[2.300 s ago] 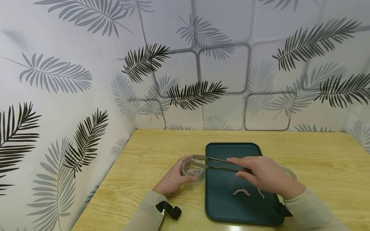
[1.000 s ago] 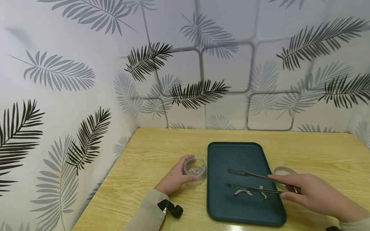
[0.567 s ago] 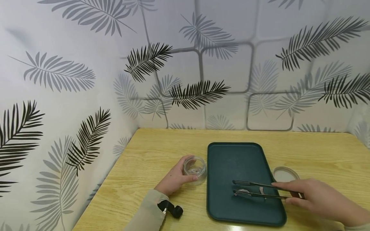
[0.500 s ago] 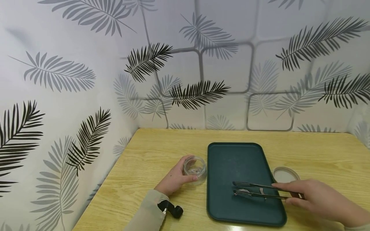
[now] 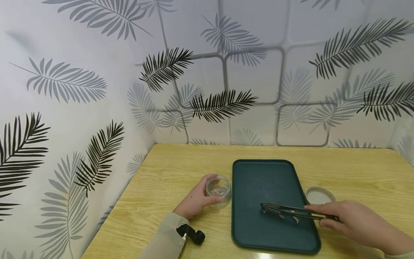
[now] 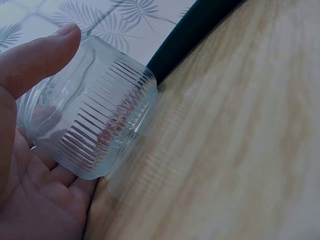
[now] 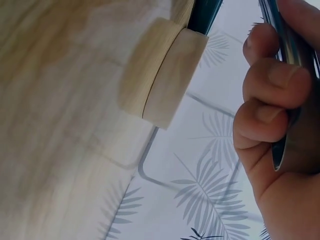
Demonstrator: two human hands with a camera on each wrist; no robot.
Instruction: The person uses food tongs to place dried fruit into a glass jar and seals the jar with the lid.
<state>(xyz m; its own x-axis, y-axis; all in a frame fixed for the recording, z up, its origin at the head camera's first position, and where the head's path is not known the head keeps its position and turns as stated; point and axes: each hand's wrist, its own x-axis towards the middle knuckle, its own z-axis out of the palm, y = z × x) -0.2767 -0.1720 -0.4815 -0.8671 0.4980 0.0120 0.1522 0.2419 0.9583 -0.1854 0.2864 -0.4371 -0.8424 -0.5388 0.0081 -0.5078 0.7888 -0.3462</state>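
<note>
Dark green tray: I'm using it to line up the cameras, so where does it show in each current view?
Head: the tray lies in the lower half, right of centre.
Left wrist: part of the tray shows as a dark slanting strip at the top, right of centre.
Right wrist: only a sliver of the tray, top edge, right of centre.
Shared landmark: the leaf-patterned wall.

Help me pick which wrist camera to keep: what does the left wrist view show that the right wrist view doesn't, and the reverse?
Only the left wrist view: the left hand holding the jar, with reddish bits seen through its ribbed side.
Only the right wrist view: the right hand gripping the tongs, partly in frame, and the lid.
Both: the table, part of the tray and the leaf-patterned wall.
</note>
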